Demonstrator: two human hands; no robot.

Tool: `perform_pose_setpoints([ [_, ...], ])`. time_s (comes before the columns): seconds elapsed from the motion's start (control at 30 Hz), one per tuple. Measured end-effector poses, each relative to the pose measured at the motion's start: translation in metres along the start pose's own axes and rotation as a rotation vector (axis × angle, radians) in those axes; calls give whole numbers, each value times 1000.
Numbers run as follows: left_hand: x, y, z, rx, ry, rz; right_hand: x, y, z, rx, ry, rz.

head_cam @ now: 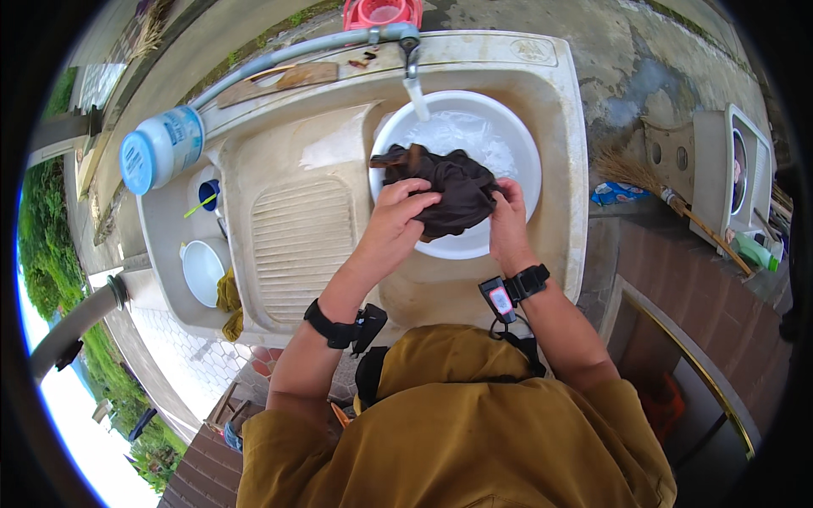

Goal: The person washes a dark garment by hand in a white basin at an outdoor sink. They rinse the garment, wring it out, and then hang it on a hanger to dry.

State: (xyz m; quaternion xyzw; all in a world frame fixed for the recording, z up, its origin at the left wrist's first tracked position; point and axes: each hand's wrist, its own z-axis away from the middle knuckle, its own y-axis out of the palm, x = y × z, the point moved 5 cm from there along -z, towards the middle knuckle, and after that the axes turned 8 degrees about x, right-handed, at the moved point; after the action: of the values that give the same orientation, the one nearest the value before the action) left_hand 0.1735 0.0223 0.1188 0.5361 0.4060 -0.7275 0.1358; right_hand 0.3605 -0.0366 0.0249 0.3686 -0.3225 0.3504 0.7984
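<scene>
A bunched dark brown cloth [454, 193] is held between my two hands over a white plastic basin [533, 190]. My left hand [403, 213] grips its left side, thumb and fingers on the fabric. On the right edge, my right hand [510, 216] pinches the cloth. Water runs from the faucet [411, 57] into the basin, where the water [470, 130] looks stirred and foamy behind the cloth. The basin stands in the right bowl of a beige laundry sink [568, 254]. Left of the basin lies the sink's ribbed washboard [303, 247].
A large white jar with a blue lid [162, 149] stands at the sink's left rim. The left compartment holds a white pail [204, 273] and a blue cup [208, 193]. An olive cloth [230, 305] hangs over its edge. A wooden board [298, 79] lies behind the washboard, under a grey pipe [298, 46].
</scene>
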Motion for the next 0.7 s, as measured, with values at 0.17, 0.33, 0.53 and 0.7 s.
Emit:
perform_pose_setpoints([
  [0.17,68,46,-49,49,-490,-440,-20,-50,-24,-99,163,702],
  [0.33,103,84,-81,36,-574,-545,-30,-52,-53,-145,-51,1215],
  [0.53,141,118,-82,363,-707,-600,-66,-64,-73,57,179,1430],
  [0.7,151,103,-107,34,-744,162,-60,-62,-85,-79,222,341],
])
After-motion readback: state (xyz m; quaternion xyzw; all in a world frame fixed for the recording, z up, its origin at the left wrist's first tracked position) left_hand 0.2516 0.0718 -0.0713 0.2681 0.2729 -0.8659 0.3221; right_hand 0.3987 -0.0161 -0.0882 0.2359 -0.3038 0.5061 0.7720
